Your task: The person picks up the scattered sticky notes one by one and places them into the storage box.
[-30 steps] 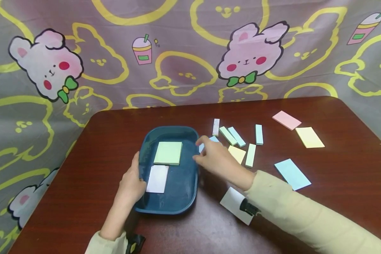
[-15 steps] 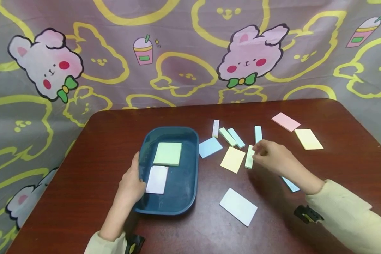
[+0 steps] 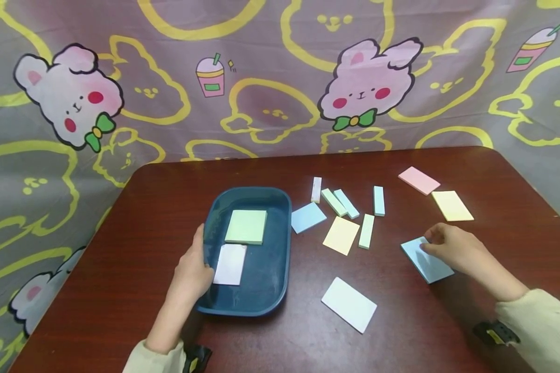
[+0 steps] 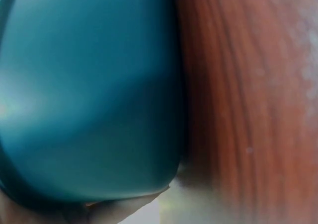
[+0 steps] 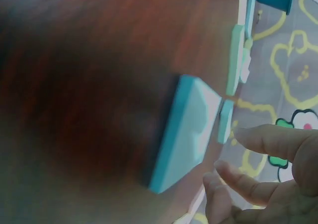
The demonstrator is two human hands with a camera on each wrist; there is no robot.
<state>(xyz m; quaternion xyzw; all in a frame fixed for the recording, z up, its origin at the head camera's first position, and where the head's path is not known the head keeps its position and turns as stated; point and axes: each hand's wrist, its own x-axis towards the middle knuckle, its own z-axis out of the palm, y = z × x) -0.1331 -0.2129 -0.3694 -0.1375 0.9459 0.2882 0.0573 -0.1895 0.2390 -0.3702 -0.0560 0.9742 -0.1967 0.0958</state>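
On the left of the head view, my left hand (image 3: 192,267) grips the near left wall of a dark blue plastic tray (image 3: 276,280). The tray's smooth outer wall (image 4: 94,95) fills much of the left wrist view. Inside it lie a light green sticky note pad (image 3: 246,227) and a white sticky note pad (image 3: 231,265). My right hand (image 3: 457,251) hovers at a blue sticky note pad (image 3: 427,261) on the table. In the right wrist view its thumb and fingers (image 5: 248,184) are spread apart, with the blue pad (image 5: 186,134) beyond them and nothing between.
Right of the tray lie a blue pad (image 3: 309,217), a pale yellow pad (image 3: 341,235) and several narrow strip pads (image 3: 366,231). A white pad (image 3: 350,304) lies nearer. Farther right are a pink pad (image 3: 419,180) and a cream pad (image 3: 452,205). A patterned cloth (image 3: 270,52) hangs behind.
My right hand has moved right from beside the tray's right rim, past the strip pads, to the blue pad on the right. My left hand and the tray stay put.
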